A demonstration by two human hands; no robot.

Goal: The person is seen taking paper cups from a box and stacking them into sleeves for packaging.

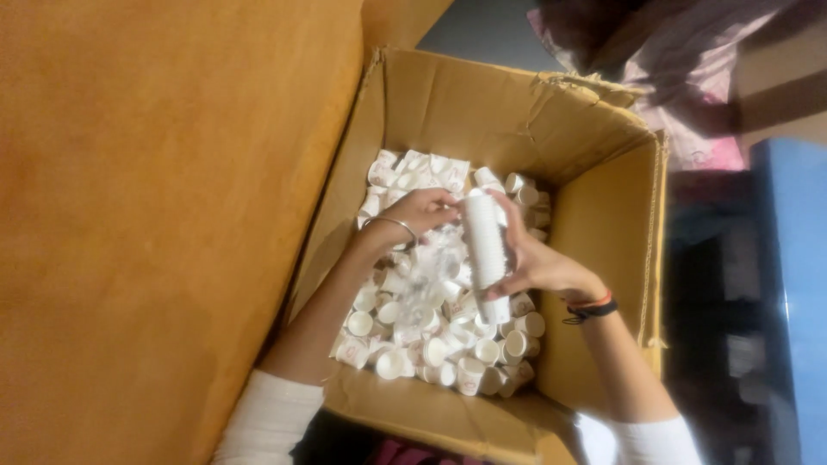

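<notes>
Both my hands are down inside an open cardboard box (603,215) filled with several small white paper cups (431,344). My right hand (538,263) grips a tall nested stack of white cups (485,250), held upright over the loose cups. My left hand (419,211), with a metal bangle on the wrist, has its fingers pinched at the top of that stack, on or beside a cup there; I cannot tell which. A red and black band sits on my right wrist.
A large brown cardboard flap or panel (155,215) fills the left side. At the top right lies pink and dark cloth (689,77). A blue surface (788,284) stands at the right edge. The box's near flap (431,413) is folded outwards towards me.
</notes>
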